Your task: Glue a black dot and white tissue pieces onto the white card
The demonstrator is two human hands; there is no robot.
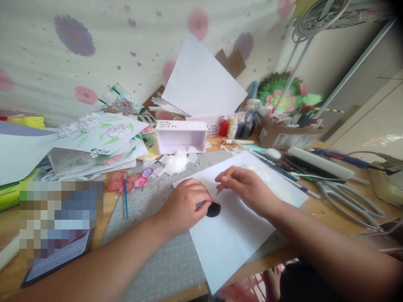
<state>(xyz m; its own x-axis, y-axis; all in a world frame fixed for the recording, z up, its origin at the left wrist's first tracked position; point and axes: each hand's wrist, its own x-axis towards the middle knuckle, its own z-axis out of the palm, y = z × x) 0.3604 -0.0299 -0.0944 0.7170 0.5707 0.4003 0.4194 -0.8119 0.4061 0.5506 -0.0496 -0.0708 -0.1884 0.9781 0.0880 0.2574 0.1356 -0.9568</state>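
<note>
A large white sheet of paper (pixel 226 247) lies at an angle in front of me. My left hand (pixel 184 205) rests on it, fingers closed at the edge of a small flat black rounded piece (pixel 214 210) that lies against the paper. Part of that piece is hidden under the fingers. My right hand (pixel 248 186) is pinched around a thin pencil (pixel 232 170); its yellowish upper end shows above the fingers and its point is close to the paper, just beyond the black piece. A pile of white fluffy material (pixel 267 178) sits past my right hand.
Under the paper is a grey cutting mat (pixel 147 251). Paint-stained petal dishes (pixel 121 183) and a blue brush (pixel 126 197) are at left, near a phone (pixel 59 256). Large scissors (pixel 346 201) lie at right; a white box (pixel 181 136) and paint bottles (pixel 233 128) stand behind.
</note>
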